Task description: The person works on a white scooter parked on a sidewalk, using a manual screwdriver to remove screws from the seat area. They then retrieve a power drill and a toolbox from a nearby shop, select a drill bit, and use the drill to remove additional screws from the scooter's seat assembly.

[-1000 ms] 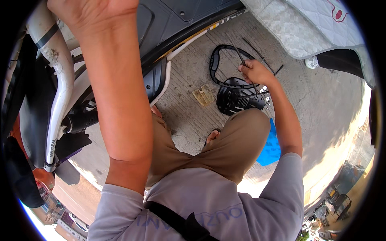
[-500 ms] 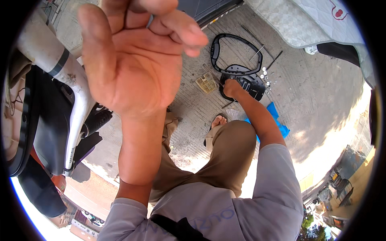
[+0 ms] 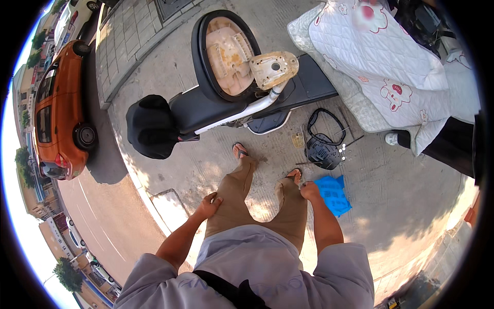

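Note:
My left hand is at my left thigh, fingers curled on the brown trouser leg. My right hand is closed beside my right leg; what it may hold is too small to make out. Beyond them stands a scooter with black seat, white tubing and an open oval black housing with a stained bracket. On the concrete lie a black rack plate, a black loop frame, rods, white washers, a small parts box and a blue bag.
A white quilted cover hangs over a vehicle at right, with a dark-trousered leg and white shoe below. A black cloth cover is on the scooter's end. An orange car stands on the road at left, past the curb.
My view has risen and widened, showing the whole scooter. My raised left hand has come down to my thigh. My right hand has left the parts on the ground for my right leg.

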Demonstrator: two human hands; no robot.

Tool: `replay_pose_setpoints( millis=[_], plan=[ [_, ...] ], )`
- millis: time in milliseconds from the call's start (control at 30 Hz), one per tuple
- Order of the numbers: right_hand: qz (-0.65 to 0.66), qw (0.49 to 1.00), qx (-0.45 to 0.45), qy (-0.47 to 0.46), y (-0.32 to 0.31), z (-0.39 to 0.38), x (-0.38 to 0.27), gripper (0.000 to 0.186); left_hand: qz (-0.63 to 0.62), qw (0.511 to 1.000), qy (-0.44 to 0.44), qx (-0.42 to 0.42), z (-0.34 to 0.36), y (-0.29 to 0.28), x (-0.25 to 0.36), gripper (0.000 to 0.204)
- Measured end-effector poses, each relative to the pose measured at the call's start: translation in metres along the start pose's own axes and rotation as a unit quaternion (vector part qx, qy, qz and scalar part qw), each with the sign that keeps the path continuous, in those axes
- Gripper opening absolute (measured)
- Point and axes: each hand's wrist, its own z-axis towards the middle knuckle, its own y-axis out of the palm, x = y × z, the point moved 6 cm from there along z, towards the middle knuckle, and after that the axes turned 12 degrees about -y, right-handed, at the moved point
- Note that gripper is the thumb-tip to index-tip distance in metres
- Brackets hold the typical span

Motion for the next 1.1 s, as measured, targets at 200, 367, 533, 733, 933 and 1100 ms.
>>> replay_pose_setpoints(
  millis=[200, 367, 533, 733, 933, 1100],
  plan=[
    [0.000, 0.997, 0.074, -0.009, -0.025, -0.038, -0.109, 0.035, -0.120, 0.988, -0.098, 0.026, 0.014, -0.041, -0.107, 0.086],
    [0.123, 0.986, 0.105, 0.050, 0.042, -0.012, -0.156, 0.024, -0.073, 0.992, -0.090, 0.044, 0.054, -0.104, -0.163, 0.090],
    [-0.015, 0.995, -0.025, 0.093, 0.099, 0.005, -0.285, 0.026, -0.303, 0.941, -0.132, -0.069, 0.111, -0.250, -0.239, 0.068],
    [-0.340, 0.878, -0.315, -0.118, 0.180, 0.031, -0.444, 0.041, -0.392, 0.914, -0.106, 0.010, 0.124, -0.430, -0.251, 0.057],
    [-0.084, 0.962, -0.261, 0.006, 0.209, 0.036, -0.544, 0.043, -0.301, 0.951, -0.044, -0.047, 0.200, -0.520, -0.169, 0.055],
    [-0.107, 0.960, -0.259, 0.026, 0.221, 0.158, -0.657, 0.043, -0.053, 0.990, 0.126, -0.045, 0.297, -0.623, -0.105, 0.060]
  ],
)
